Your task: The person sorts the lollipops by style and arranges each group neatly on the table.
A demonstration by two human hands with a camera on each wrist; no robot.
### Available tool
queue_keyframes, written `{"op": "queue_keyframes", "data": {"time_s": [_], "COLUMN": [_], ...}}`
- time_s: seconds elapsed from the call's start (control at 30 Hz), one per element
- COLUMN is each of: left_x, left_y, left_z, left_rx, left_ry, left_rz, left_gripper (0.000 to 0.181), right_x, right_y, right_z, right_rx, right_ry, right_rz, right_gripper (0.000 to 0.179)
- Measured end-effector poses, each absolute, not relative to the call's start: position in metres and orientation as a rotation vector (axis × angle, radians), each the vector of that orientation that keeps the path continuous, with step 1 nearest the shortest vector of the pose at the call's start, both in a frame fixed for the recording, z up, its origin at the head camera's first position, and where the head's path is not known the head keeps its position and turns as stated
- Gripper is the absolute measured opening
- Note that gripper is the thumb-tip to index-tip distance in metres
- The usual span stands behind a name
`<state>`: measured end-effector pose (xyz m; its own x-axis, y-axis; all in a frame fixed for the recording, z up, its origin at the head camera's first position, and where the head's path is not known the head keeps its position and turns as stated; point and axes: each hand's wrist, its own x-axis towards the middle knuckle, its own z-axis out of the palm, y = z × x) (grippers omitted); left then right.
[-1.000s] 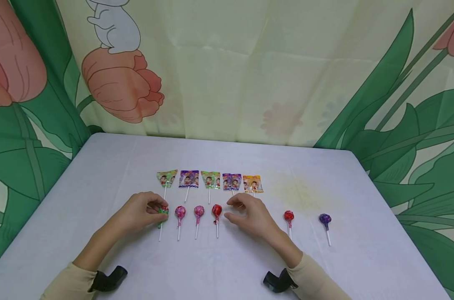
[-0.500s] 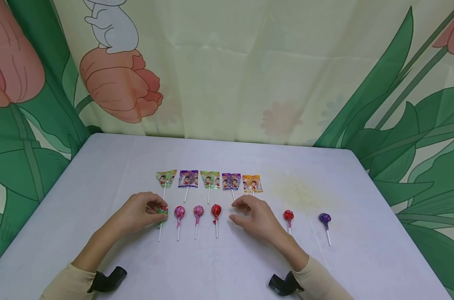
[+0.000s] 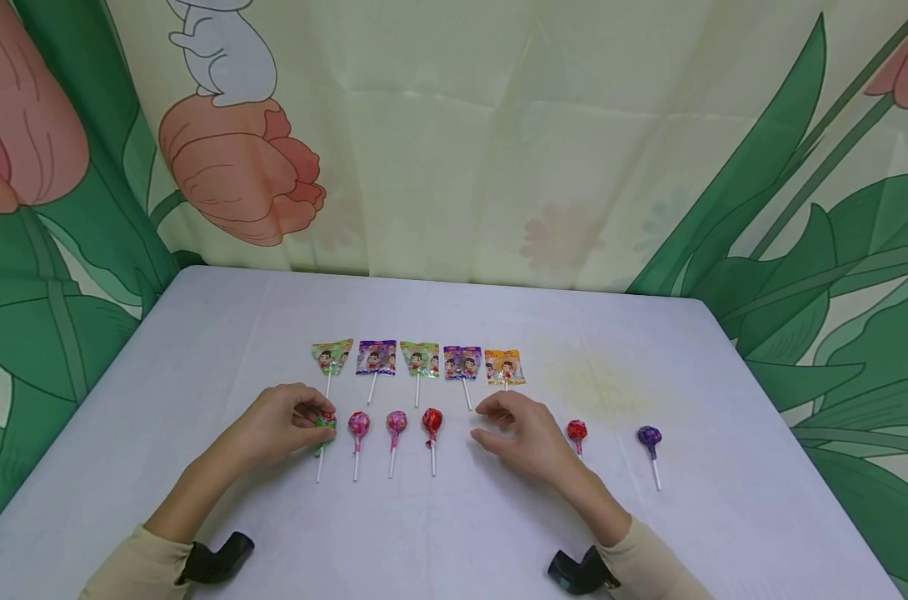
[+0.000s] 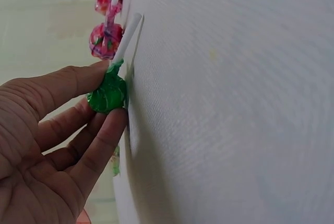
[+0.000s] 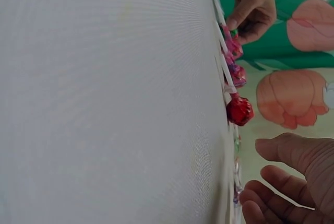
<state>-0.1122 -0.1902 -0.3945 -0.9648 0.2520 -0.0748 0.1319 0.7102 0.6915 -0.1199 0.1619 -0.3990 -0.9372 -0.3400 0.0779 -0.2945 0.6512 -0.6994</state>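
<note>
My left hand (image 3: 281, 425) pinches the green-wrapped head of a lollipop (image 4: 108, 92) between thumb and fingers, at the left end of the front row. The white stick of that lollipop points toward me. To its right lie two pink lollipops (image 3: 359, 425) and a red lollipop (image 3: 432, 421), heads away from me. My right hand (image 3: 525, 433) hovers to the right of the red lollipop, its thumb and fingers apart and holding nothing. In the right wrist view a gap separates the right thumb from the red lollipop's head.
Behind the front row lie several flat-packed lollipops (image 3: 376, 358) in green, purple and orange wrappers. Farther right are another red lollipop (image 3: 577, 431), partly behind my right wrist, and a purple lollipop (image 3: 650, 437). A white cloth (image 3: 439, 542) covers the table.
My right hand has moved to the right, away from the red lollipop in the front row. The left hand stays on the green lollipop.
</note>
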Motion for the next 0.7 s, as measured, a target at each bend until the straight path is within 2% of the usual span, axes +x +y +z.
{"op": "queue_keyframes", "data": {"time_s": [0.7], "left_x": [-0.112], "left_y": [-0.19], "left_z": [-0.392], "left_rx": [0.315], "left_ry": [2.741], "left_rz": [1.1], "left_gripper": [0.025], "right_x": [-0.117], "right_y": [0.183], "right_z": [-0.393], "right_rx": [-0.508], "right_ry": [2.838], "right_rz": [-1.194], "right_gripper": [0.025]}}
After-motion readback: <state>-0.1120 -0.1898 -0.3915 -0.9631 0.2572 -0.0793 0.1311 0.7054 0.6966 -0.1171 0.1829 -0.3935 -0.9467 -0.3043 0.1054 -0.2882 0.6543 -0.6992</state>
